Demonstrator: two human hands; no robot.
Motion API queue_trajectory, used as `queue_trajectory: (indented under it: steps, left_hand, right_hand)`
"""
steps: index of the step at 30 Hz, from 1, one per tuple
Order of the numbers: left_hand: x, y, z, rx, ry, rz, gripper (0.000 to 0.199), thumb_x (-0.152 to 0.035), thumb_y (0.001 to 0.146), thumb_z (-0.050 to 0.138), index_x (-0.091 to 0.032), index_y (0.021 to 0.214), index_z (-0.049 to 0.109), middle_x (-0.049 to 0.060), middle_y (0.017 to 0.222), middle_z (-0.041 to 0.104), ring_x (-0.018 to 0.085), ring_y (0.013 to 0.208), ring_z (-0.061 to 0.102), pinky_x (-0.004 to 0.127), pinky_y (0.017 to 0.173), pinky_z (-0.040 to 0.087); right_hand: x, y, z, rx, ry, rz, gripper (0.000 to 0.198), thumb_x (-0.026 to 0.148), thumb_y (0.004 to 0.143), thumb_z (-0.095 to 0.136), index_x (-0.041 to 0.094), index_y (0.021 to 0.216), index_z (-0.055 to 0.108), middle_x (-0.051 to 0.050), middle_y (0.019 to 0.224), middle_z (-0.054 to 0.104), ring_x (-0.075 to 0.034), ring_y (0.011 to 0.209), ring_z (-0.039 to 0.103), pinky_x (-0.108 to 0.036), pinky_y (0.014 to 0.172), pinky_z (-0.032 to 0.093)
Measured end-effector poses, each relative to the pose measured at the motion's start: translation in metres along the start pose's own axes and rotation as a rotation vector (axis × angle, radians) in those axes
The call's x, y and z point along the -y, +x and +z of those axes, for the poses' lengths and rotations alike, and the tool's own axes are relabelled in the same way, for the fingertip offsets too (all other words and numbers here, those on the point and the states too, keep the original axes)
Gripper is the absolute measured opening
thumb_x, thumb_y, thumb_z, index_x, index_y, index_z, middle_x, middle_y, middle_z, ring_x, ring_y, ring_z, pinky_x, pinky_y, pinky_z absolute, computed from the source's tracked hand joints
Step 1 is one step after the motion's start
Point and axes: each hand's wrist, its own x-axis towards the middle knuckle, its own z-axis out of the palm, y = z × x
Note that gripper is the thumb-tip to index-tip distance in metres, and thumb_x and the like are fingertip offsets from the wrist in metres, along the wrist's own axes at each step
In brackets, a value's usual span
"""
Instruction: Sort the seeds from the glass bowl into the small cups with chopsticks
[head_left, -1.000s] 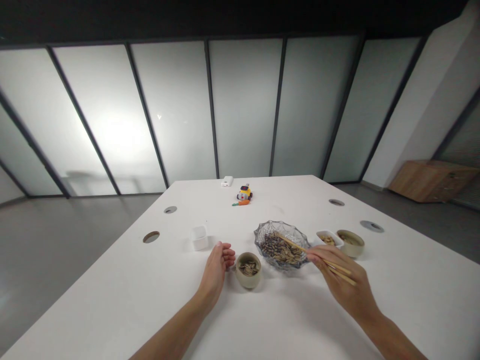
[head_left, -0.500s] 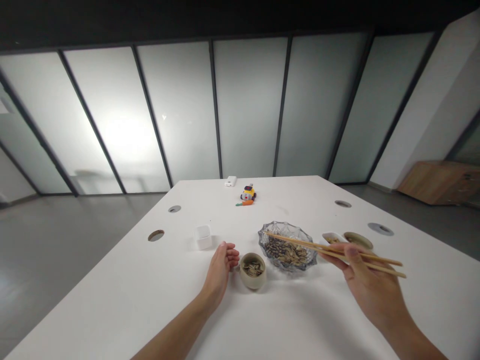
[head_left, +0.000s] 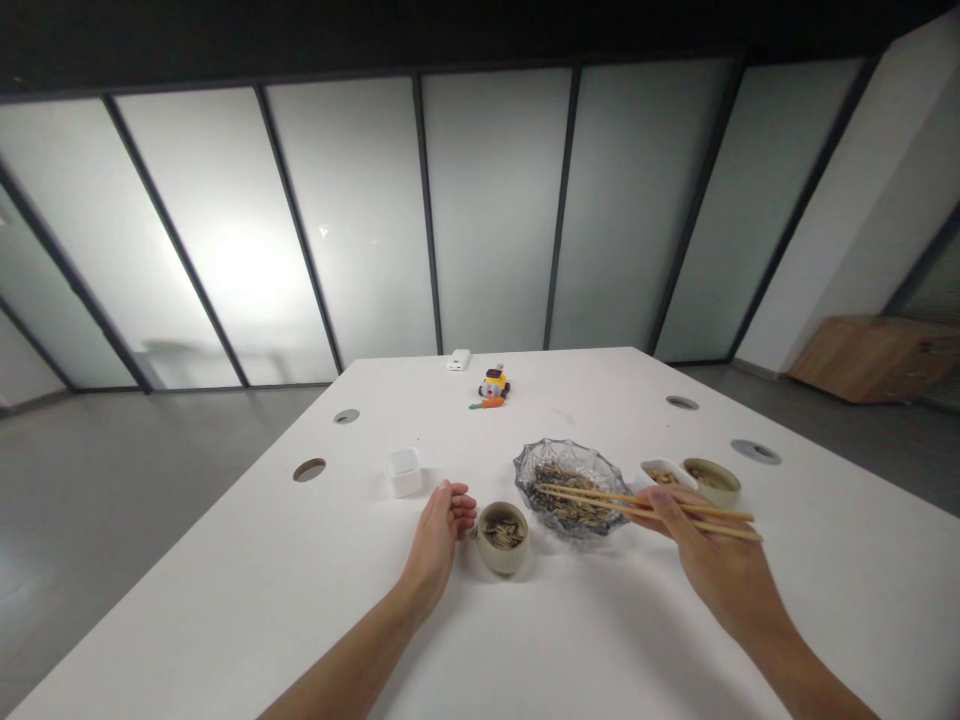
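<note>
A pair of wooden chopsticks [head_left: 600,497] is gripped in my right hand [head_left: 701,540]. Their tips reach down into a scalloped clear glass bowl [head_left: 534,455], among what look like striped sunflower seeds [head_left: 574,508]. Whether a seed is caught between the tips is too small to tell. Left of the bowl stands a beige cup [head_left: 504,560] with more of these seeds [head_left: 505,533] inside. My left hand [head_left: 442,525] rests on its side by the cup's handle, fingers loosely bent and holding nothing I can see; contact with the handle is unclear.
Behind my right hand are a small white dish [head_left: 679,467] with seeds and a second beige cup [head_left: 724,490]. A clear plastic box [head_left: 405,475] stands left. Farther back lie an orange toy carrot [head_left: 491,403], a yellow toy car [head_left: 495,382] and a white device [head_left: 459,360].
My right hand has moved left and slightly down, and the chopstick tips have gone lower into the seeds. My left hand stays beside the cup. The view has shifted slightly.
</note>
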Motion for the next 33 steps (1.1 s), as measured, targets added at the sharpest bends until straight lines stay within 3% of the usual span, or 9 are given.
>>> queue_trajectory:
  steps: [6, 11, 15, 22, 33]
  left_hand:
    - [-0.003, -0.002, 0.001, 0.008, 0.012, 0.001, 0.074, -0.083, 0.064, 0.086, -0.015, 0.09, 0.072, 0.007, 0.081, 0.071, 0.021, 0.076, 0.064, 0.035, 0.076, 0.051]
    - [-0.004, -0.003, 0.0, 0.026, 0.012, -0.007, 0.073, -0.082, 0.066, 0.086, -0.015, 0.091, 0.072, 0.008, 0.082, 0.071, 0.021, 0.077, 0.065, 0.035, 0.076, 0.051]
    - [-0.003, -0.002, 0.0, 0.027, 0.02, -0.002, 0.073, -0.082, 0.066, 0.086, -0.015, 0.092, 0.072, 0.008, 0.083, 0.071, 0.021, 0.077, 0.065, 0.035, 0.077, 0.052]
    - [-0.003, -0.001, -0.001, 0.024, 0.033, -0.003, 0.075, -0.084, 0.064, 0.085, -0.015, 0.091, 0.071, 0.007, 0.082, 0.071, 0.02, 0.077, 0.065, 0.034, 0.077, 0.052]
    - [0.0, 0.001, 0.0, 0.005, 0.025, -0.01, 0.076, -0.085, 0.062, 0.086, -0.015, 0.09, 0.072, 0.006, 0.08, 0.072, 0.02, 0.076, 0.065, 0.034, 0.077, 0.052]
  right_hand:
    - [0.003, 0.003, 0.002, -0.097, 0.17, 0.152, 0.043, 0.063, 0.084, 0.084, 0.02, 0.084, 0.081, -0.009, 0.089, 0.085, -0.027, 0.077, 0.085, -0.041, 0.077, 0.074]
    - [0.0, 0.012, -0.001, -0.132, 0.399, 0.2, 0.037, 0.059, 0.08, 0.088, 0.023, 0.077, 0.078, -0.003, 0.088, 0.083, -0.023, 0.083, 0.083, -0.044, 0.08, 0.074]
    - [-0.002, 0.015, -0.003, -0.139, 0.515, 0.314, 0.034, 0.055, 0.073, 0.095, 0.025, 0.076, 0.078, -0.001, 0.082, 0.082, -0.02, 0.076, 0.081, -0.039, 0.078, 0.074]
    - [0.015, 0.01, 0.002, -0.15, 0.692, 0.552, 0.046, 0.045, 0.052, 0.108, 0.022, 0.079, 0.079, 0.002, 0.08, 0.081, -0.016, 0.075, 0.08, -0.025, 0.072, 0.072]
    - [0.026, 0.006, -0.001, -0.051, 0.724, 0.517, 0.043, 0.047, 0.057, 0.106, 0.028, 0.083, 0.078, 0.006, 0.078, 0.079, -0.013, 0.069, 0.078, -0.023, 0.066, 0.07]
